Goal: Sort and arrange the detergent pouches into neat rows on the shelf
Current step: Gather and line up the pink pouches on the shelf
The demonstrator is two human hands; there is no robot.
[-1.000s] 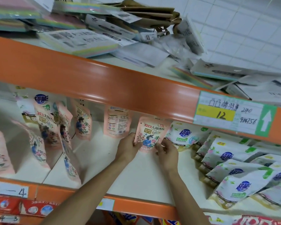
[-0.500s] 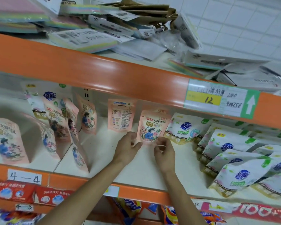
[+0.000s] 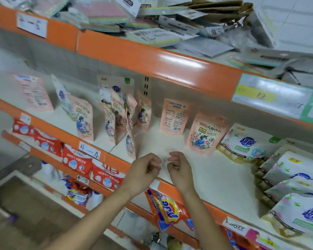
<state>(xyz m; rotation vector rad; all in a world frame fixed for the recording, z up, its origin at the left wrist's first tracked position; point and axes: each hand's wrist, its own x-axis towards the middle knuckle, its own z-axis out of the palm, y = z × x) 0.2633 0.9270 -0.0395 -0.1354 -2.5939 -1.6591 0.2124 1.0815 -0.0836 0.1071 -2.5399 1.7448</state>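
Two hands up front in the head view. The left hand [image 3: 143,173] and right hand [image 3: 180,170] are side by side w/ a thin gap between them. Fingers on both are curled into the palms and nothing's held in either. They hover over the front lip [image 3: 170,190] of the shelf [image 3: 215,177], touching no pouch.

Straight behind & right of them stands the pink pouch [image 3: 205,134]. It's upright, face out, w/ red lettering up top and a figure in a blue hat among flowers. It sits mid-depth, well apart from both hands. Its right edge is just beside a white pouch [image 3: 246,143] w/ a blue logo and gold base, which leans back. Can't tell if they touch.

Further back & left a back-facing pouch [image 3: 173,116] stands by the rear wall, barcode side out. Left of that is a pink cluster [image 3: 119,114], tilted at mixed angles, some turned edge-on. On the far right a white stack [image 3: 296,177] lies overlapped, running toward the front.

Room to move: a bare white stretch of shelf runs between the pink cluster and the pink pouch, from the lip back to the back-facing pouch. Overhead the orange upper beam [image 3: 152,60] hangs low, w/ a price label [image 3: 278,100] at its right. Sponge packs [image 3: 152,35] are piled above it.

Below the lip there's a 4—4 tag [image 3: 89,150], red packs [image 3: 76,159] and an orange pack [image 3: 168,208]. Edges of the view are blurred.
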